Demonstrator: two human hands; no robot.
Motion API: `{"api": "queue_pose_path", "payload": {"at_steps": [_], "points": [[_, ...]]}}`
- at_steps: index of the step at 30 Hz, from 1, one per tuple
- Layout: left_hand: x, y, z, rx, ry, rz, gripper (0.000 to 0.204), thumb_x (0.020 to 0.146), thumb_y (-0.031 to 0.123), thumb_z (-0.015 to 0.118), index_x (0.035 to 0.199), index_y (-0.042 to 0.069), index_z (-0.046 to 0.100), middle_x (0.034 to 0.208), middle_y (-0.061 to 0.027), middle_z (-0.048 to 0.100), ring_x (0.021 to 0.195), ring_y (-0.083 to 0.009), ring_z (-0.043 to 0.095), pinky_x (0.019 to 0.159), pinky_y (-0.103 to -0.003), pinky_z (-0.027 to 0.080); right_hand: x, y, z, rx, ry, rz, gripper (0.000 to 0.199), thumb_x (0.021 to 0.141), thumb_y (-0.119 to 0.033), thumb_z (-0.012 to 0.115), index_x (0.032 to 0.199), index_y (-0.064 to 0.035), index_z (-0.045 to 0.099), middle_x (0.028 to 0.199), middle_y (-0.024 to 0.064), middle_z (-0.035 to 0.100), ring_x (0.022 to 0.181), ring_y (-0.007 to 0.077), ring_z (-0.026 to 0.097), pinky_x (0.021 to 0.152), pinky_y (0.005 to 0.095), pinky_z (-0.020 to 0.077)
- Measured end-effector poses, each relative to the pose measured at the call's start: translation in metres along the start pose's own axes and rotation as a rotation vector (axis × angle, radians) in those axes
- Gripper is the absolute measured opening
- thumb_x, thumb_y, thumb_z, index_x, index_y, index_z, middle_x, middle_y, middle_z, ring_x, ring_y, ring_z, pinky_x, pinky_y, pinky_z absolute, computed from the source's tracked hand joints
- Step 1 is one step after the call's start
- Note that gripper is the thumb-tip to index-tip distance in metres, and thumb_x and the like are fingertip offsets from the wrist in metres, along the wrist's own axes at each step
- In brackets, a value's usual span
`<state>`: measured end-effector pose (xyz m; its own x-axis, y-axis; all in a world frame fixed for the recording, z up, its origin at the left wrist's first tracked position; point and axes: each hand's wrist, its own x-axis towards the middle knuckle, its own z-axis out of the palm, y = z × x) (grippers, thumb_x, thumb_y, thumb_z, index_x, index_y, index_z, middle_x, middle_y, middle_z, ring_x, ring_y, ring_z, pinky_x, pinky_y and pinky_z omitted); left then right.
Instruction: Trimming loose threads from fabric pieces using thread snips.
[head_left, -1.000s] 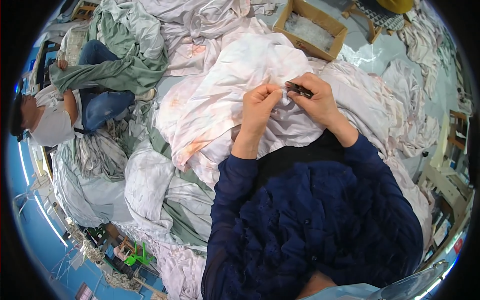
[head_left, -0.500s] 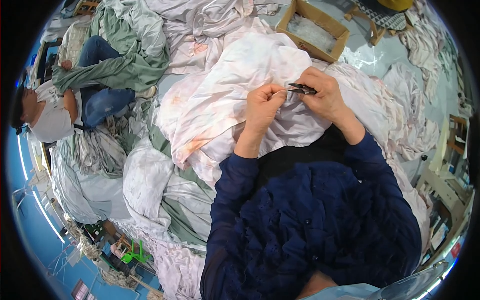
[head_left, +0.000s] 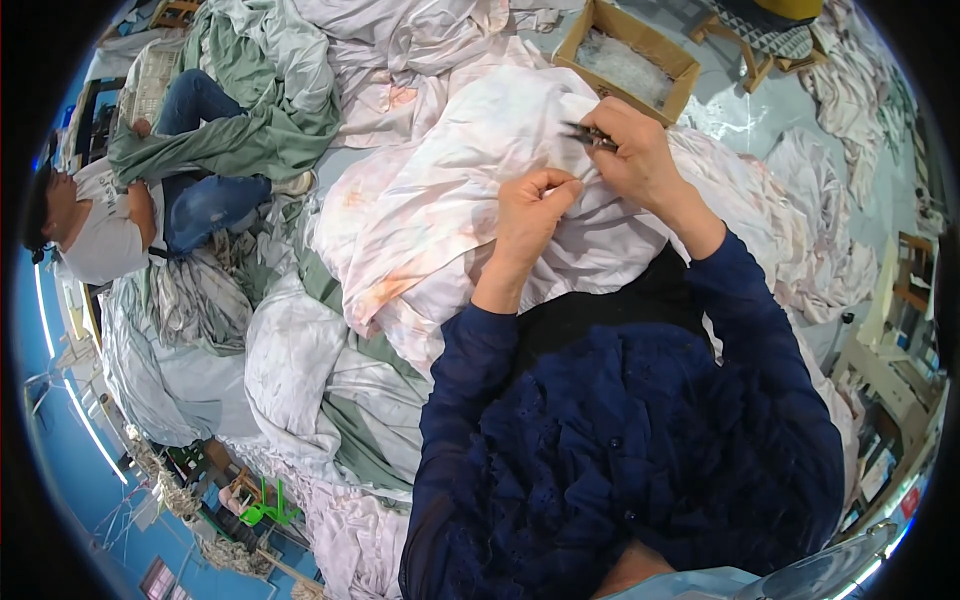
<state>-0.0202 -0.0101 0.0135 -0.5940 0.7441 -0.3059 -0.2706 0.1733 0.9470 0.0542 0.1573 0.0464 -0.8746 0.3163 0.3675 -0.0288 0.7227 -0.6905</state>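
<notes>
Across my lap and in front of me spreads a pale printed cloth [head_left: 430,190] with faint pink and orange blotches. My left hand [head_left: 533,212] pinches a bit of this cloth between thumb and fingertips, its edge just showing. Up and to the right, my right hand [head_left: 637,150] is closed around small dark thread snips [head_left: 592,136]. Their blades point left, above the cloth and apart from my left hand. Motion blurs the blade tips, so I cannot tell whether they are spread.
A cardboard box [head_left: 628,60] holding clear plastic stands on the floor ahead. At the left another person [head_left: 110,215] sits handling green cloth [head_left: 215,145]. Heaps of pale fabric [head_left: 290,370] lie around me. A wooden stool [head_left: 757,50] is at the far right.
My right hand has lifted the snips up and away from my left hand, where their tips were before. My left hand has barely moved.
</notes>
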Motion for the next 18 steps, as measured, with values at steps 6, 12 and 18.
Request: {"api": "queue_pose_path", "payload": {"at_steps": [6, 12, 18], "points": [[0.005, -0.008, -0.003, -0.206, 0.106, 0.05, 0.005, 0.086, 0.006, 0.066, 0.083, 0.002, 0.066, 0.068, 0.0068, 0.056, 0.059, 0.0, 0.043, 0.052, -0.017, 0.032, -0.023, -0.028, -0.013, 0.015, -0.118, 0.409, 0.025, 0.082, -0.013, 0.069, 0.104, -0.0025, 0.063, 0.081, 0.0096, 0.06, 0.069, 0.0192, 0.059, 0.061, 0.0312, 0.0455], [0.006, -0.014, -0.003, -0.235, 0.106, 0.098, 0.004, 0.091, 0.006, 0.062, 0.09, 0.002, 0.063, 0.072, 0.0072, 0.054, 0.062, 0.0, 0.042, 0.053, -0.017, 0.032, -0.055, -0.037, 0.005, 0.16, 0.026, 0.344, 0.024, 0.08, -0.004, 0.071, 0.103, -0.0007, 0.065, 0.083, 0.0106, 0.062, 0.069, 0.0185, 0.061, 0.062, 0.028, 0.0481], [0.007, -0.018, -0.003, -0.195, 0.103, 0.168, 0.003, 0.092, 0.005, 0.061, 0.092, 0.002, 0.061, 0.074, 0.0071, 0.052, 0.065, -0.0004, 0.041, 0.057, -0.017, 0.033, -0.053, -0.032, 0.009, 0.083, 0.035, 0.255, 0.022, 0.08, -0.003, 0.07, 0.101, -0.0003, 0.067, 0.082, 0.0117, 0.064, 0.07, 0.0227, 0.063, 0.062, 0.0292, 0.0492]]}}
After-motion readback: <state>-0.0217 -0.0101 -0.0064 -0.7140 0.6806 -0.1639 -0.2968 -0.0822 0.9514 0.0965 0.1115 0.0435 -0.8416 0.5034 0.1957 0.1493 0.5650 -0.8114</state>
